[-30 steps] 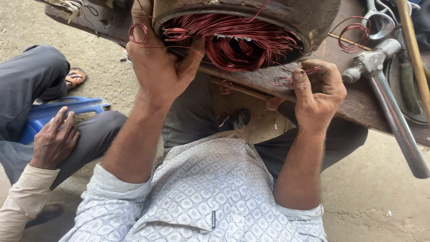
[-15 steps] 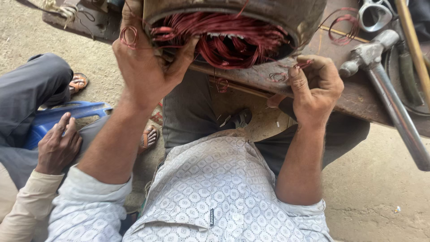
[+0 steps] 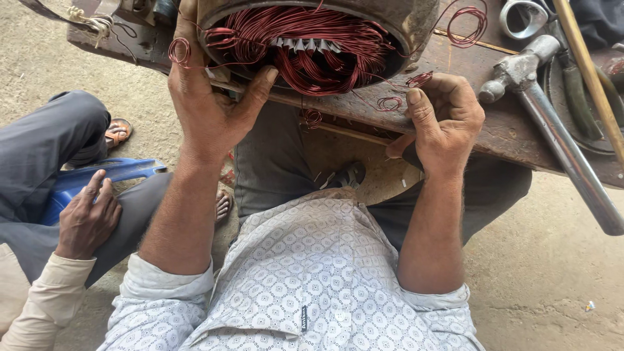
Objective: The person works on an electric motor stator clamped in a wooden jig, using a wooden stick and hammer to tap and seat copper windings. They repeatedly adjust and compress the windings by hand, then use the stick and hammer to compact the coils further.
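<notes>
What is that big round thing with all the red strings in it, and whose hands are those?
The camera sits on a person's head and looks down, so you see that person's own patterned shirt and two bare arms. The round metal shell is part of a motor, and the red strings are thin copper wire coils packed inside. The left hand presses on the shell's rim. The right hand rests on the wooden bench, closed around a small tool I cannot make out, next to loose wire curls. A metal hammer lies on the bench too. The hand on a knee at lower left belongs to another person sitting nearby.
</notes>
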